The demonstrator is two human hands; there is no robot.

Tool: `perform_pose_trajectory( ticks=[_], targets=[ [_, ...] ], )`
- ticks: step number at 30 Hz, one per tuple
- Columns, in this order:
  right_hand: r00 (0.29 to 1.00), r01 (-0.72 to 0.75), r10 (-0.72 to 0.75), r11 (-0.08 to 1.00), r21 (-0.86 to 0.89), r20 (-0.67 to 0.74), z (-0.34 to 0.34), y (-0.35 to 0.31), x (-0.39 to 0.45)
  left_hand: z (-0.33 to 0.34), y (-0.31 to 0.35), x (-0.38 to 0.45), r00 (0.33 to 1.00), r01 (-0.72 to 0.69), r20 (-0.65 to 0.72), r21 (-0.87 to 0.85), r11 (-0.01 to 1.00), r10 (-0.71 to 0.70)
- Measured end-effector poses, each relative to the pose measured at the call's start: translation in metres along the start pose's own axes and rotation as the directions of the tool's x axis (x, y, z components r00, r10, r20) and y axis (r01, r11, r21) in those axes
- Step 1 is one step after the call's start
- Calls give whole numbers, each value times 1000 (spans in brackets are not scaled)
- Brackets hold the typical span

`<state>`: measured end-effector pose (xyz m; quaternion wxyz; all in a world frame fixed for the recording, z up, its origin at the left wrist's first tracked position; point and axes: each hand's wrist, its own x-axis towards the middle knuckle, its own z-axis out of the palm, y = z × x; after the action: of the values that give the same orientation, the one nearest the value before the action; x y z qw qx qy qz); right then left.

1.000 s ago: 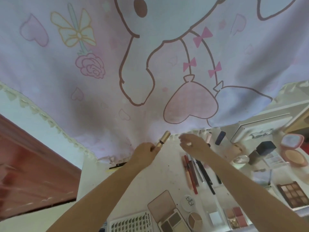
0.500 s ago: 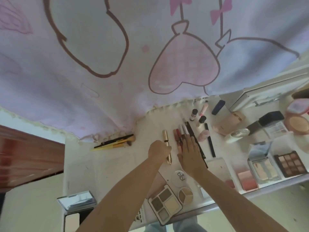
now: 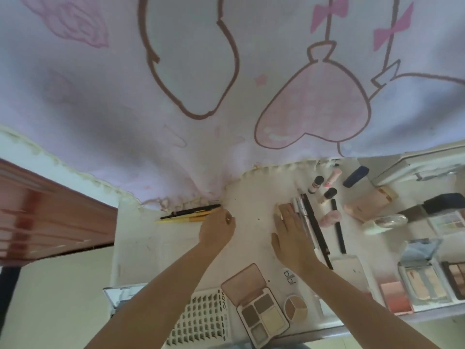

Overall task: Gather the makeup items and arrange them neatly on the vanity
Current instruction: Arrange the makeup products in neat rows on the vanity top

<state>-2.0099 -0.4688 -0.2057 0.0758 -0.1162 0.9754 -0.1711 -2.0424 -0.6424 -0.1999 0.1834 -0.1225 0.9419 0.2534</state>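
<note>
On the white vanity top [image 3: 251, 195], my left hand [image 3: 217, 229] curls its fingers over the near ends of a black pencil and yellow-handled brushes [image 3: 187, 214] lying by the curtain hem. My right hand [image 3: 292, 230] lies flat with straight fingers on a row of lipsticks and pencils; a long black pencil [image 3: 315, 227] runs along its right side. A beige tube end [image 3: 279, 207] shows at its fingertips. Small bottles [image 3: 315, 183] and a navy tube [image 3: 356, 176] stand farther back.
A printed pink curtain [image 3: 226, 71] hangs over the back of the vanity. At the front edge lie a lash tray [image 3: 201, 321], an open quad palette [image 3: 261, 318] and a round compact [image 3: 295, 308]. More palettes [image 3: 425, 278] crowd the right side. Brown wooden furniture [image 3: 50, 210] stands at left.
My left hand let go of the gold tube beside the row and moved left to the brushes. My right hand stayed flat on the row of pencils.
</note>
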Motion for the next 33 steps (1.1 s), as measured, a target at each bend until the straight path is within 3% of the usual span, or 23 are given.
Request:
perform_pose_trajectory(
  ticks=[3, 6, 11, 17, 24, 30, 33],
  targets=[
    [977, 191, -192, 981, 19, 94, 2, -28, 27, -20, -39, -5, 987, 35, -158, 20, 999, -31],
    [931, 285, -286, 958, 38, 227, 16, -60, 61, -29, -74, -15, 976, 128, -188, 76, 989, -112],
    [917, 301, -257, 948, -107, 305, 35, -102, 107, -37, -104, -29, 974, 169, -170, 107, 980, -150],
    [921, 253, -166, 942, -218, 351, 45, -125, 127, -46, -125, -28, 968, 210, -144, 20, 978, -205],
    [900, 205, -89, 950, -235, 427, 48, -130, 140, -51, -133, -23, 970, 200, -125, -69, 977, -208],
    [931, 129, -101, 990, -56, 351, 40, -121, 136, -64, -133, -17, 975, 174, -115, -145, 974, -191],
    [908, 165, -199, 979, 123, 368, 19, -111, 123, -74, -123, -12, 974, 174, -83, -321, 931, -210]
  ],
)
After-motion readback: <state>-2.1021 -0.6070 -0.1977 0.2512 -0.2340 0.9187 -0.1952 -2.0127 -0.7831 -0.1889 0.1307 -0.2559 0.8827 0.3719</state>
